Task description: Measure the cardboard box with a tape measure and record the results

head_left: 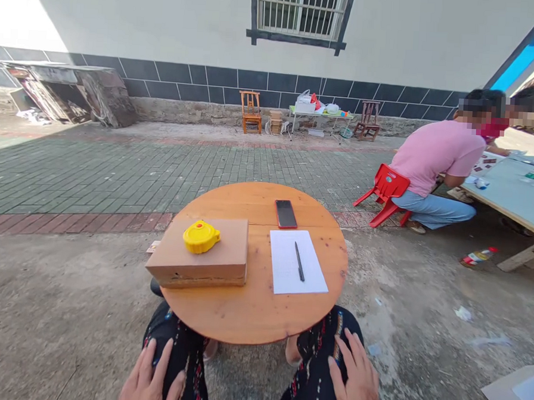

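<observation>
My left hand [153, 376] lies on my left thigh with its fingers spread, holding nothing. On the other thigh rests my right hand [354, 374], fingers apart and likewise without anything in it. Both are below the near edge of a round wooden table [225, 317]. A brown cardboard box [218, 269] sits on the table's left side, with a yellow tape measure [200, 238] on top. To the right lies a white sheet of paper [285, 272], and a black pen [299, 262] is across it. Behind the paper is a dark phone [286, 214] with a red edge.
At right, a person in a pink shirt [440, 149] sits on a red chair [388, 185] at a long table [518, 183], another person beyond. A bottle [477, 257] lies on the ground. Wooden chairs [250, 112] and a loaded side table [320, 114] stand by the wall.
</observation>
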The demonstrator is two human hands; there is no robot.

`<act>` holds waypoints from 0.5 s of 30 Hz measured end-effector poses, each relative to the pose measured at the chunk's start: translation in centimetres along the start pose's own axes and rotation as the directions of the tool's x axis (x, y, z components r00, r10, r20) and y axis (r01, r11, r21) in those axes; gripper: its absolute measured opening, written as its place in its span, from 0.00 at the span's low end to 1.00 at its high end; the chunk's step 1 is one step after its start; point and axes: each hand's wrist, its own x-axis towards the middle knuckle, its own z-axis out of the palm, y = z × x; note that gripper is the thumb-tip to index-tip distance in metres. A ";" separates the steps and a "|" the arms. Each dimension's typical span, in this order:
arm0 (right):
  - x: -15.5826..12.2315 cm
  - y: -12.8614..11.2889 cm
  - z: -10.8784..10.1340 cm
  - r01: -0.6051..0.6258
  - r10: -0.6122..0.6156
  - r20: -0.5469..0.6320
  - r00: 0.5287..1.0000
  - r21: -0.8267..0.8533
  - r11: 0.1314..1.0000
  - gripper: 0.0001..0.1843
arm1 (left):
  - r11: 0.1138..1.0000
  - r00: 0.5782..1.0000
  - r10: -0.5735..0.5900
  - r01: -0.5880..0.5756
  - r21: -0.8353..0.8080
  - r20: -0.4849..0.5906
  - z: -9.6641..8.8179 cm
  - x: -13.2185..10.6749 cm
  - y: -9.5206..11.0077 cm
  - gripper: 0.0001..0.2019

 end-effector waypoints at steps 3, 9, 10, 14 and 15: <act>0.7 -0.7 -0.6 -0.010 0.010 -0.013 1.000 0.022 1.000 0.23 | 0.993 0.993 -0.110 0.108 0.056 0.034 -0.5 1.5 1.8 0.30; 0.2 -2.4 -1.8 0.058 -0.058 0.004 0.998 -0.016 0.998 0.20 | 0.974 0.984 -0.104 0.072 0.216 0.141 -1.6 4.7 2.0 0.29; 0.3 -2.8 -2.1 0.075 -0.075 0.007 0.997 -0.032 0.997 0.19 | 0.967 0.984 -0.100 0.060 0.246 0.150 -1.7 5.3 1.7 0.28; 0.4 -4.4 -3.7 0.145 -0.144 0.017 0.989 -0.084 0.986 0.16 | 0.948 0.978 -0.097 0.035 0.316 0.184 -1.9 8.6 0.8 0.25; 0.1 -4.8 -4.0 0.179 -0.177 0.032 0.984 -0.081 0.981 0.14 | 0.949 0.974 -0.104 0.037 0.314 0.201 -2.1 9.5 0.8 0.24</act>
